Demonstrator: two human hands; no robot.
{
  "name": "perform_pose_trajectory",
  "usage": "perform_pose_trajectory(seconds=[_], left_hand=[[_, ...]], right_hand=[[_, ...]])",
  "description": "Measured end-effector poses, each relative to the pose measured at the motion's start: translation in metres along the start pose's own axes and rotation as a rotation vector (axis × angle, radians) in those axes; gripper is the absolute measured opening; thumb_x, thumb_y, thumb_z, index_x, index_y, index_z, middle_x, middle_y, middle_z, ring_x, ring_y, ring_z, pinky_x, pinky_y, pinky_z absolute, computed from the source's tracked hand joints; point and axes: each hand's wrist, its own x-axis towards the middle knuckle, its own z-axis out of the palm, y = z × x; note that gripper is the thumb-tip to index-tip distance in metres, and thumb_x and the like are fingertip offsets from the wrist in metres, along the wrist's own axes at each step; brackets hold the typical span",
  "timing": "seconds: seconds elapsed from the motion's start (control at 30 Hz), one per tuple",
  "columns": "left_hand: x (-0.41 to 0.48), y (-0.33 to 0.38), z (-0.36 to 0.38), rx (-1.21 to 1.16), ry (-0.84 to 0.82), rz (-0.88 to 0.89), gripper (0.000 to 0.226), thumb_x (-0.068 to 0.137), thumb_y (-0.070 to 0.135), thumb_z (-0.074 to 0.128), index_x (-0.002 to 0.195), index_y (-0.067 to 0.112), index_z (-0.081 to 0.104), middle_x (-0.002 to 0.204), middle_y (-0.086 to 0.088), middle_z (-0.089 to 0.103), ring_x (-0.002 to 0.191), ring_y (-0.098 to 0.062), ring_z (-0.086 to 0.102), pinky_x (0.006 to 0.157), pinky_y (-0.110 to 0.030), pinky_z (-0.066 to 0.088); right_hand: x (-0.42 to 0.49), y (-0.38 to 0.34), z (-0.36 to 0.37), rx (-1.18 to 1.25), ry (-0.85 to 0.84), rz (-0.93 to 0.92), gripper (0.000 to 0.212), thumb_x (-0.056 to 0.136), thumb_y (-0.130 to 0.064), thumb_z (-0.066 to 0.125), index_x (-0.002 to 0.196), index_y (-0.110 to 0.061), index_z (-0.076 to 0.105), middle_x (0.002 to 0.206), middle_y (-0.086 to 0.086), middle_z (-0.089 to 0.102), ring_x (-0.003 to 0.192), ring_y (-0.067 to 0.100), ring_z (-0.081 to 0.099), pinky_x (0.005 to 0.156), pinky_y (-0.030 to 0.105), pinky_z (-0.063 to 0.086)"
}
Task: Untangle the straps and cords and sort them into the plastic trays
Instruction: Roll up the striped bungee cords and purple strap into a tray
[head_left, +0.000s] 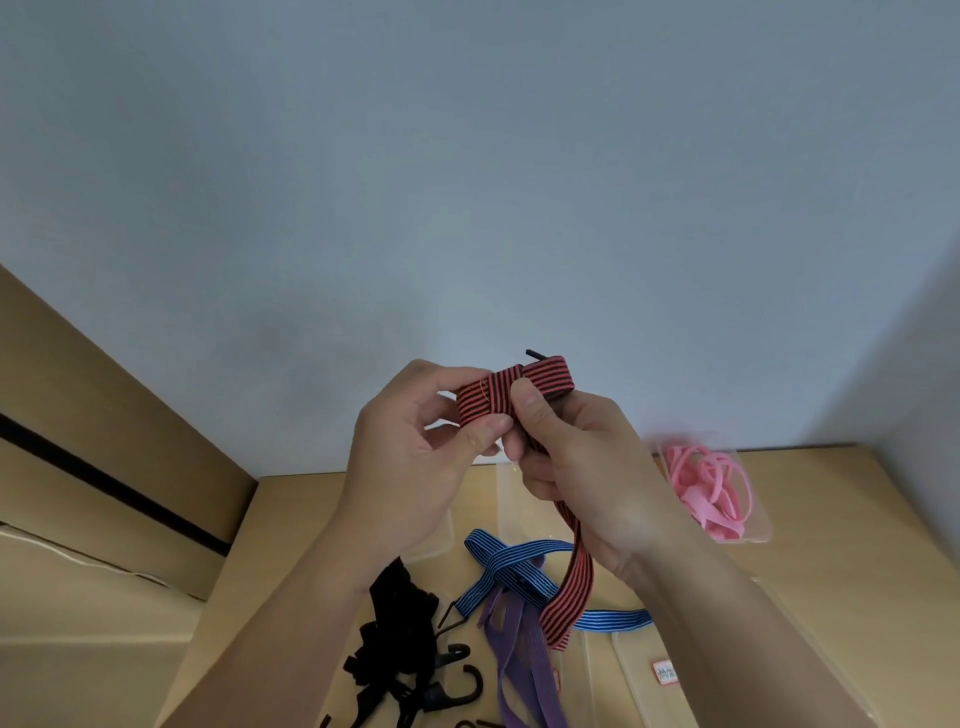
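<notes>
- We hold the red-and-black striped strap (488, 397) up in front of the wall (467, 156), well above the table (831, 519), with both hands meeting on its folded upper part.
- Our left hand (410, 457) grips the left end of the fold. Its fingers (457, 375) curl close over the top and back of the strap, and its thumb presses up from below, so there is almost no gap.
- Our right hand (587, 467) pinches the strap at the middle of the fold. Its thumb (527, 400) lies flat on the striped face and its other fingers are curled tight behind.
- A small black hook tip (537, 354) pokes out above the fold.
- The rest of that strap hangs down past our right palm, and its lower end lies among the other straps.
- The blue striped strap (519, 558) lies crossed on the table beneath our hands, with the purple straps (511, 654) just under it.
- The black straps (400, 623), with their hooks, lie in a heap to the left of those.
- The pink bands (711, 493) sit in a clear tray (748, 535) at the far right of the table.
- Another clear tray near our right forearm carries a small label (666, 674), but its print is too blurred to read.
</notes>
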Motion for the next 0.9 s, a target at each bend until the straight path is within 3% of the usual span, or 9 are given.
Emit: perform_pose_trajectory(seconds=[0.1,0.2,0.37,0.5,0.57,0.63,0.7,0.77,0.9], left_hand=[[0.001,-0.006,-0.003,0.265,0.077,0.292,0.031,0.080,0.013,0.080,0.111,0.012,0.074,0.104,-0.003,0.063,0.094,-0.021,0.069,0.076,-0.031,0.062],[0.000,-0.007,-0.002,0.518,0.220,0.580,0.025,0.084,0.002,0.080,0.109,0.001,0.075,0.102,-0.012,0.063,0.092,-0.021,0.065,0.074,-0.034,0.060],[-0.002,-0.007,-0.003,0.587,0.248,0.707,0.024,0.085,-0.005,0.079,0.108,0.000,0.076,0.099,-0.016,0.065,0.090,-0.021,0.064,0.073,-0.033,0.059],[0.003,-0.006,-0.010,0.451,0.118,0.598,0.031,0.084,-0.002,0.079,0.113,0.008,0.073,0.106,-0.013,0.062,0.100,-0.017,0.064,0.079,-0.029,0.060],[-0.001,0.000,-0.013,0.218,0.018,0.390,0.030,0.084,0.001,0.074,0.112,0.013,0.072,0.109,-0.011,0.063,0.103,-0.023,0.066,0.078,-0.031,0.061],[-0.004,0.011,-0.012,-0.033,-0.035,0.094,0.026,0.086,0.011,0.073,0.111,0.015,0.070,0.106,-0.009,0.066,0.094,-0.029,0.069,0.074,-0.034,0.062],[-0.003,0.018,-0.012,-0.118,-0.022,-0.128,0.030,0.086,0.028,0.079,0.113,0.018,0.071,0.102,-0.006,0.070,0.082,-0.028,0.072,0.072,-0.039,0.063],[0.001,0.018,-0.014,-0.129,-0.035,-0.215,0.030,0.084,0.034,0.081,0.108,0.017,0.075,0.093,-0.010,0.072,0.073,-0.024,0.071,0.075,-0.045,0.061],[0.003,0.015,-0.017,-0.277,0.016,-0.232,0.021,0.080,0.027,0.075,0.098,0.019,0.081,0.084,-0.009,0.073,0.072,-0.022,0.069,0.076,-0.038,0.055]], right_hand=[[-0.003,-0.006,0.001,0.101,0.020,0.062,0.041,0.100,-0.041,0.053,0.080,-0.007,0.065,0.065,0.007,0.052,0.044,0.008,0.028,0.040,0.017,0.025],[-0.004,-0.011,0.002,0.167,0.031,0.119,0.049,0.097,-0.047,0.054,0.096,-0.001,0.073,0.065,0.004,0.054,0.048,0.010,0.032,0.041,0.017,0.024],[-0.003,-0.013,0.000,0.216,0.021,0.195,0.054,0.100,-0.049,0.050,0.113,0.000,0.069,0.068,0.000,0.055,0.049,0.009,0.035,0.039,0.018,0.025],[-0.001,-0.014,0.001,0.298,0.006,0.221,0.032,0.101,-0.039,0.047,0.106,-0.013,0.064,0.066,0.000,0.051,0.048,0.010,0.031,0.036,0.018,0.024],[0.000,-0.014,0.000,0.300,0.000,0.203,0.026,0.101,-0.035,0.046,0.101,-0.014,0.061,0.067,0.000,0.050,0.049,0.010,0.029,0.037,0.018,0.021],[0.000,-0.014,0.001,0.266,-0.008,0.174,0.026,0.102,-0.032,0.045,0.096,-0.013,0.061,0.068,0.001,0.050,0.050,0.010,0.030,0.039,0.019,0.020],[-0.001,-0.014,0.003,0.212,-0.015,0.142,0.027,0.102,-0.029,0.045,0.090,-0.014,0.063,0.070,0.001,0.052,0.052,0.011,0.032,0.042,0.021,0.020],[-0.003,-0.014,0.006,0.171,-0.024,0.112,0.029,0.102,-0.028,0.046,0.083,-0.015,0.063,0.072,0.002,0.052,0.052,0.011,0.032,0.042,0.021,0.020],[-0.006,-0.015,0.012,0.117,-0.018,0.046,0.032,0.100,-0.038,0.054,0.078,-0.015,0.055,0.073,0.003,0.039,0.058,0.014,0.019,0.043,0.019,0.020]])
